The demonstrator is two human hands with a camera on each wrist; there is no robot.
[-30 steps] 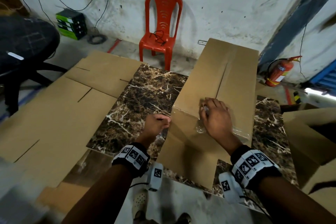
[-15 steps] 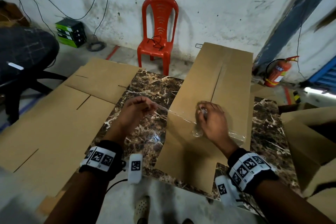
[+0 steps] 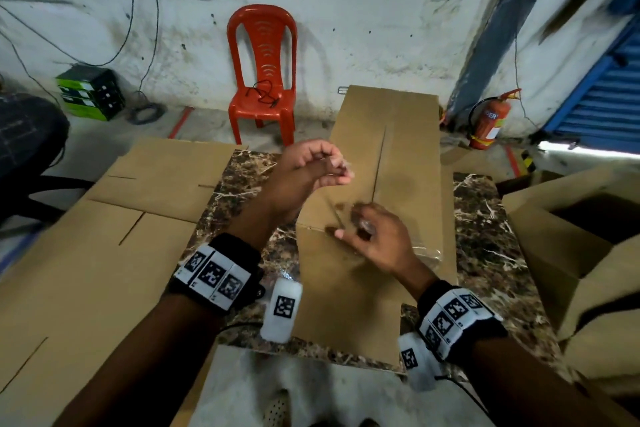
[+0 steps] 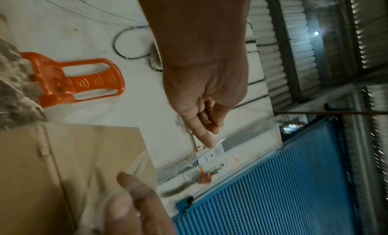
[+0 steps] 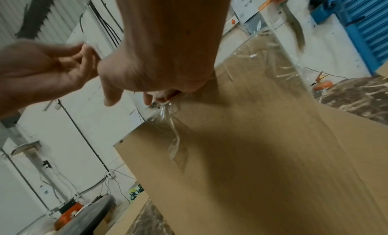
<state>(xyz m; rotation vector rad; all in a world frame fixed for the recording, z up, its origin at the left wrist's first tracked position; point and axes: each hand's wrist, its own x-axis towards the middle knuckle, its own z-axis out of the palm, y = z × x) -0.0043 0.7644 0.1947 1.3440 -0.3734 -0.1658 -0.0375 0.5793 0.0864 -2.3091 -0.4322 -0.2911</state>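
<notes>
A flattened cardboard box (image 3: 398, 149) lies lengthwise on the marble table (image 3: 242, 184). Clear tape (image 5: 174, 139) is partly peeled from its crease. My left hand (image 3: 332, 170) is raised above the box's left half, fingers curled, pinching the free end of the clear tape (image 4: 218, 142). My right hand (image 3: 349, 225) rests low on the cardboard and grips a crumpled wad of the same tape (image 3: 362, 224). A further stretch of tape (image 3: 427, 251) still sticks across the box, right of my right hand. The strip between the two hands is barely visible.
A second flat cardboard sheet (image 3: 104, 236) covers the table's left side. An open carton (image 3: 571, 236) stands at the right. A red plastic chair (image 3: 263, 80), a fire extinguisher (image 3: 488, 121) and green boxes (image 3: 90, 94) line the far wall. A black chair (image 3: 24, 135) is at far left.
My left hand pulled the tape end out to the left, then rose and swung right over the box. My right hand stayed on the cardboard with the wad.
</notes>
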